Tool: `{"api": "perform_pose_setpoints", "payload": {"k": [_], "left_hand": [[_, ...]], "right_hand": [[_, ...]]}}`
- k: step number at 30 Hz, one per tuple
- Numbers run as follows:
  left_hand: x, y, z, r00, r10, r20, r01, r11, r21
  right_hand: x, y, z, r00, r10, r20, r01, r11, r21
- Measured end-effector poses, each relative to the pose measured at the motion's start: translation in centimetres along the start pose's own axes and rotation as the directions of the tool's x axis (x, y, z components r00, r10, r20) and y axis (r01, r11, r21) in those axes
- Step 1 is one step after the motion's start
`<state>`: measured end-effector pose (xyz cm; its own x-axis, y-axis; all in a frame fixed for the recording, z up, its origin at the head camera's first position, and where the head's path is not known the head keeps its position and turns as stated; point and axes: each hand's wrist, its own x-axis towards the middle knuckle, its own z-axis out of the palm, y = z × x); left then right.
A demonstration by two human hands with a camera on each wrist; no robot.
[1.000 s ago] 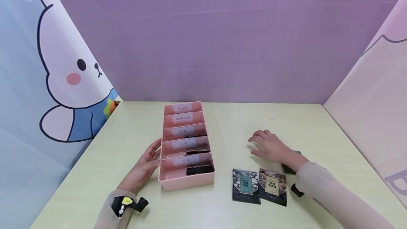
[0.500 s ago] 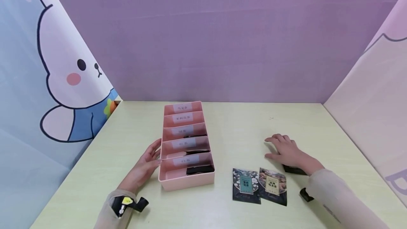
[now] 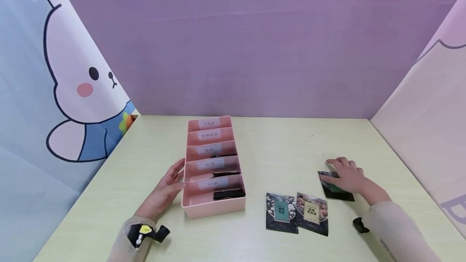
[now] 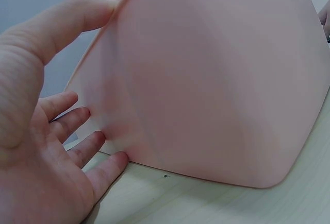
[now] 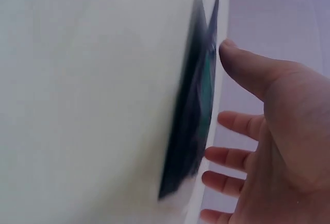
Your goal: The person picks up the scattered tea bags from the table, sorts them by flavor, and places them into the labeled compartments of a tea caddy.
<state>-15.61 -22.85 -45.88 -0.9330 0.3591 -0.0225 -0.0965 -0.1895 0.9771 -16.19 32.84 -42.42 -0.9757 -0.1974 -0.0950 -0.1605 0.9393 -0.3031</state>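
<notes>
Farther right than half a second ago, the right hand [image 3: 347,176] is now over the green-labelled black tea sachet [image 3: 338,196], more of which shows between thumb and fingers. Its fingers are spread and loose, grasping nothing; whether a fingertip touches the sachet, I cannot tell. That sachet lies flat on the table.

The left hand [image 3: 168,187] stays where it was, relaxed rather than clenched, fingertips against the outer wall of the pink divided box [image 3: 214,209] and thumb at its rim. The box stands left of the table's middle, its five compartments in a row running away from the person, each with a white label. Black sachets show in the nearest three.

Between box and right hand, a teal-labelled tea sachet [image 3: 282,212] and a cream-labelled tea sachet [image 3: 312,213] lie face up, edges meeting near the bottom.

All this sits on a pale yellow-green table [image 3: 269,144] with faint grain and a small mark toward the far right. Behind it hangs a lightly creased purple cloth [image 3: 233,43]. On the left, a pale blue panel [image 3: 22,132] carries a large cartoon rabbit [image 3: 69,100]; on the right slopes a whitish-pink panel [image 3: 429,124] with purple outlines.
</notes>
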Motion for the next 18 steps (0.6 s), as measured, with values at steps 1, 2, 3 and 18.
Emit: {"api": "perform_pose_setpoints", "payload": {"k": [1,2,3,18], "left_hand": [[0.0,0.0,0.0,1.0,-0.001,-0.001,0.001,1.0,-0.002],[0.0,0.0,0.0,1.0,-0.001,0.001,0.001,1.0,-0.002],[0.0,0.0,0.0,1.0,-0.003,-0.002,0.003,1.0,-0.003],[0.0,-0.1,0.0,0.999,0.039,0.029,-0.039,0.999,0.007]], "right_hand": [[-0.2,0.3,-0.1,1.0,0.013,-0.001,-0.013,1.0,-0.006],[-0.3,0.5,-0.2,1.0,0.027,0.001,-0.027,1.0,-0.008],[-0.5,0.7,-0.3,0.999,0.04,0.004,-0.04,0.999,-0.009],[-0.7,1.3,-0.7,0.996,0.091,-0.005,-0.091,0.996,0.004]]}}
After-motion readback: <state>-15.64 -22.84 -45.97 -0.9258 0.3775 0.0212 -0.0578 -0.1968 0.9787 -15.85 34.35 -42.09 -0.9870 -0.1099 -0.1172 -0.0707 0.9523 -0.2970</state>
